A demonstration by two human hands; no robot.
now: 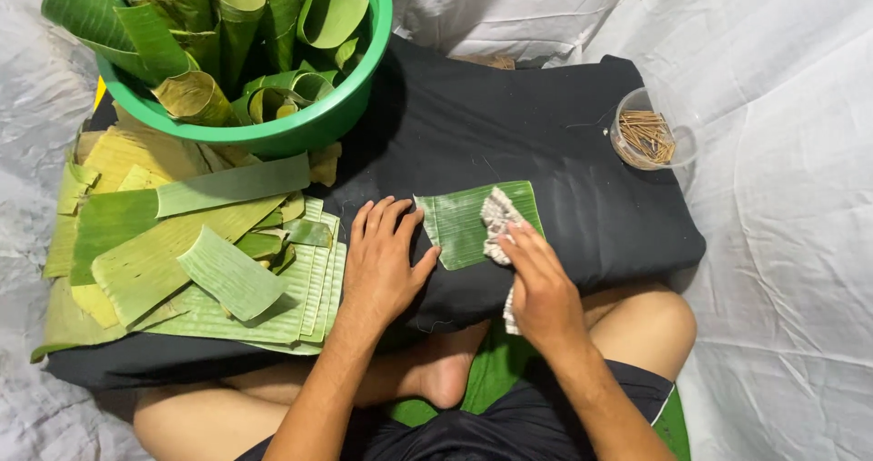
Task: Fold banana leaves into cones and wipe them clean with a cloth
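My right hand (pixel 543 288) clenched on cloth (pixel 496 223), pressing it onto leaf (pixel 464 225) | left hand (pixel 382 256) released, flat on black pad (pixel 564 143), thumb at leaf's left edge | leaf ahead, between hands, long axis left-right | right nearer.

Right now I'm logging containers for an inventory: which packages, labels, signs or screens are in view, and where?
No labels, signs or screens show.
Green tub: top left, round, packed with rolled leaves.
Clear cup: upper right on the black cloth, round, holding thin brown sticks.
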